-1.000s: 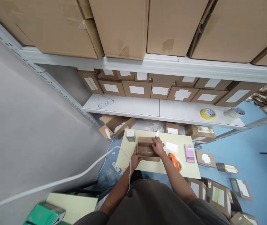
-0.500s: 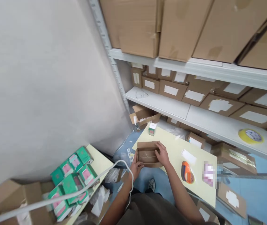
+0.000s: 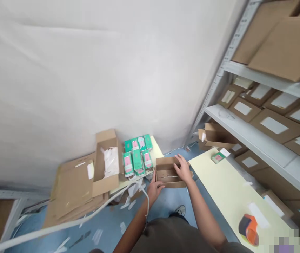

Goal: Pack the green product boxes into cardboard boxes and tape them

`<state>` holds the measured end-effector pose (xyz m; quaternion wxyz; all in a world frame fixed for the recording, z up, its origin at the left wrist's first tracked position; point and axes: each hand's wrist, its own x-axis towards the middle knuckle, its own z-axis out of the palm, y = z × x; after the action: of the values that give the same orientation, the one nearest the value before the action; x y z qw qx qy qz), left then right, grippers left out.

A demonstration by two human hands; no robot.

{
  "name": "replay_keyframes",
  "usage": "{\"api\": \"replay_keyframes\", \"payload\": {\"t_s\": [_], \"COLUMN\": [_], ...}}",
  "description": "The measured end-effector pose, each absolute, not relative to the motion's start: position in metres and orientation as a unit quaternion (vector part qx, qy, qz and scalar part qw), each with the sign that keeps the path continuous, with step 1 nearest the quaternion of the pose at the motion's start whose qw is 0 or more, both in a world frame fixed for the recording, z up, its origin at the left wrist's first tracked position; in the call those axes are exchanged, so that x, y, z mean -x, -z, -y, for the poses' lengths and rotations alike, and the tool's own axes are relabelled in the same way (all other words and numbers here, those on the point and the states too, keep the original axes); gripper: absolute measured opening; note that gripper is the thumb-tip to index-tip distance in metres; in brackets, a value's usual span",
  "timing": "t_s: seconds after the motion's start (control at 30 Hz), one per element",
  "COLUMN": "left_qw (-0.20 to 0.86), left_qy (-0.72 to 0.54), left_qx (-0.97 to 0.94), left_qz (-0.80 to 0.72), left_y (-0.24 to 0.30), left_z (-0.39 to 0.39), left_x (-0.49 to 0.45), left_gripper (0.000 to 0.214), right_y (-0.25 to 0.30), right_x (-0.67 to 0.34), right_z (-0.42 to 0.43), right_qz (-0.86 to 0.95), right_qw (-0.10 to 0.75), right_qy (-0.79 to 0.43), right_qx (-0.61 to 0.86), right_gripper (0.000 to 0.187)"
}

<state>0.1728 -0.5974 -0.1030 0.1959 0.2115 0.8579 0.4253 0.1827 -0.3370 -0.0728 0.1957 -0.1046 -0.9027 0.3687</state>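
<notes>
The open carton [image 3: 165,174] has moved off the table [image 3: 214,179], now right of the hands; left hand [image 3: 153,190] and right hand [image 3: 183,171] grip its opposite ends; best kept level, walls unsqueezed.

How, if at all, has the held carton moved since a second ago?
Yes, the carton moved left, from over the worktable toward the green boxes.

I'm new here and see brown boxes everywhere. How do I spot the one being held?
Find the pale table on the right, beside the shelves. Left of its far end, above the blue floor, is an open brown box. Unlike the open carton farther left, with white material inside, it is held between the left hand and right hand.
</notes>
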Motion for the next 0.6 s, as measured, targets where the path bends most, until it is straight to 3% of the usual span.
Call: {"api": "replay_keyframes", "payload": {"t_s": [0.33,0.6], "left_qw": [0.134,0.170], "left_qy": [-0.446,-0.486], "left_qx": [-0.182,-0.105], "left_qz": [-0.866,-0.851], "left_y": [0.088,0.063], "left_z": [0.797,0.882], "left_x": [-0.181,-0.192], "left_gripper": [0.011,0.014], "right_y": [0.044,0.019], "right_x": [-0.129,-0.090], "right_z": [0.560,0.636], "right_qz": [0.902,0.909], "right_qw": [0.190,0.138], "right_qy": [-0.387,-0.381], "right_qx": [-0.034,-0.101], "right_gripper": [0.051,0.054]}}
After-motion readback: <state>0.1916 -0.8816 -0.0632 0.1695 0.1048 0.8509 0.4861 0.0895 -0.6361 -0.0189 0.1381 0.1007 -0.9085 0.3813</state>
